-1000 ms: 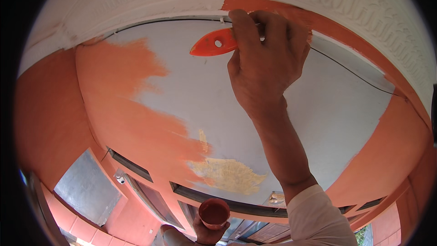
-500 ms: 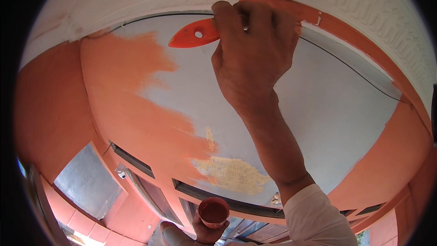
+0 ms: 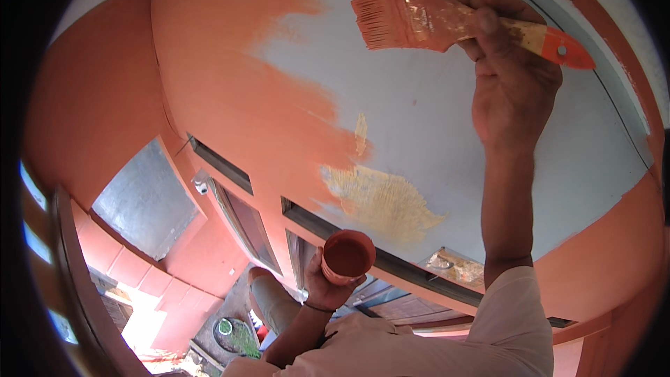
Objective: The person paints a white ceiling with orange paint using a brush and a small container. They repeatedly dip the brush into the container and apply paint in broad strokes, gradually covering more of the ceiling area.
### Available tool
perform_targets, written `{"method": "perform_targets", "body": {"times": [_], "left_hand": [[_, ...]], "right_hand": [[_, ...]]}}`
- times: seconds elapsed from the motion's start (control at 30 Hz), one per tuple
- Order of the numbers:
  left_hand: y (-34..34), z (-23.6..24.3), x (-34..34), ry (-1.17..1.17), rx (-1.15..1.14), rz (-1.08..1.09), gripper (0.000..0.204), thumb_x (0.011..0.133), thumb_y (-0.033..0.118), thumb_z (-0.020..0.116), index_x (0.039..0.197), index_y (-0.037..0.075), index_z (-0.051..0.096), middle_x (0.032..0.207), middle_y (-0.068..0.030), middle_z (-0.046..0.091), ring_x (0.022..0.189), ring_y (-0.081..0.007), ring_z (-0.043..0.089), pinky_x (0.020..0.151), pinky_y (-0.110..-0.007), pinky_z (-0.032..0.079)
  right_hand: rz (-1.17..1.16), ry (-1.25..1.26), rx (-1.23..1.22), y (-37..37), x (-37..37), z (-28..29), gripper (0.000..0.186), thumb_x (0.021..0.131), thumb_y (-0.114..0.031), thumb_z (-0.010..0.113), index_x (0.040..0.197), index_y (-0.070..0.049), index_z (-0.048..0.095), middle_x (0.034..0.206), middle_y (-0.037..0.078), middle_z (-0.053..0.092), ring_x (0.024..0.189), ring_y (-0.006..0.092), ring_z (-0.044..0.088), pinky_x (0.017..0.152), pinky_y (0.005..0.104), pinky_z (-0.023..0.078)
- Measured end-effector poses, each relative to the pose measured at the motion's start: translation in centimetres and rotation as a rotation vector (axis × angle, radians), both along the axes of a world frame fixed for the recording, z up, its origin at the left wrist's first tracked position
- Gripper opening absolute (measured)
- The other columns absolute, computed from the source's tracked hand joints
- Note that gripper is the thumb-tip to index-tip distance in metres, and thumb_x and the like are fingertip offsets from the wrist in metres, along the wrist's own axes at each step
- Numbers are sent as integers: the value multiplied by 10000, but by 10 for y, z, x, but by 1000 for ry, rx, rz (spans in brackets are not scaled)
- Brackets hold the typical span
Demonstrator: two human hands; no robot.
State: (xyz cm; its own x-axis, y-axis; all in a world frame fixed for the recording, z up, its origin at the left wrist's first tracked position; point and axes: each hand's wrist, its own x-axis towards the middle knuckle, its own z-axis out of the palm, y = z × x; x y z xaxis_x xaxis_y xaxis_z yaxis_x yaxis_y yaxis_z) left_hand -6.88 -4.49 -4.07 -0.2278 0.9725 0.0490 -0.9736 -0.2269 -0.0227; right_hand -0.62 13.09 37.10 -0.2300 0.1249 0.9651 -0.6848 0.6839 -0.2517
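My right hand [image 3: 513, 63] is raised in front of the grey part of the wall, its fingers closed round the handle of a wide paintbrush [image 3: 419, 17]. The brush lies nearly level, its orange-coated bristles pointing left, apart from the wall's surface as far as I can tell. Lower down, my left hand [image 3: 328, 285] grips a small cup [image 3: 347, 257] that holds reddish-orange paint. The wall [image 3: 433, 112] is bare grey in the middle, with ragged orange paint [image 3: 230, 63] on its left and a yellowish patch [image 3: 387, 202] near its lower edge.
A dark cable [image 3: 600, 84] crosses the wall at the upper right, below an orange-painted strip [image 3: 614, 28]. A dark window slot [image 3: 328, 227] runs under the wall. To the left are a white camera [image 3: 201, 181] and a grey panel [image 3: 146, 199]. Potted greenery [image 3: 234, 335] stands far below.
My right hand has come down and right from the orange strip under the white moulding, and the brush has turned so its bristles point left. The cup sits higher in view.
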Motion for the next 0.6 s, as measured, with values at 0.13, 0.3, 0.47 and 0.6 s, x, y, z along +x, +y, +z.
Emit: {"method": "perform_targets", "body": {"times": [0.13,0.3,0.47,0.6], "left_hand": [[-6,6,4,73,-8,40,646,982,602,627,1478,198,539,1475,-104,588,1301,-342,598,862,-534,564],[0,1,14,36,30,7,674,984,608,621,1505,196,511,1502,-130,559,1337,-370,592,891,-600,622],[5,-3,24,-44,56,-5,675,968,548,637,1514,176,501,1492,-149,559,1327,-427,586,875,-593,606],[9,-12,28,-57,-8,42,659,973,519,643,1515,174,497,1491,-148,555,1328,-426,584,898,-621,606]], "right_hand": [[273,-268,-237,47,13,-9,303,1047,-205,699,1297,-37,675,1271,105,695,1239,272,678,957,403,595],[324,-444,133,109,25,-3,276,1025,-199,723,1266,-66,701,1298,105,692,1283,277,652,1029,415,559],[75,-316,486,101,28,-3,272,906,-125,829,1157,-81,733,1152,78,709,1163,252,674,1138,451,516],[81,-225,649,114,34,10,260,894,-123,836,1130,-78,738,1145,78,713,1128,248,687,1145,471,508]]}}
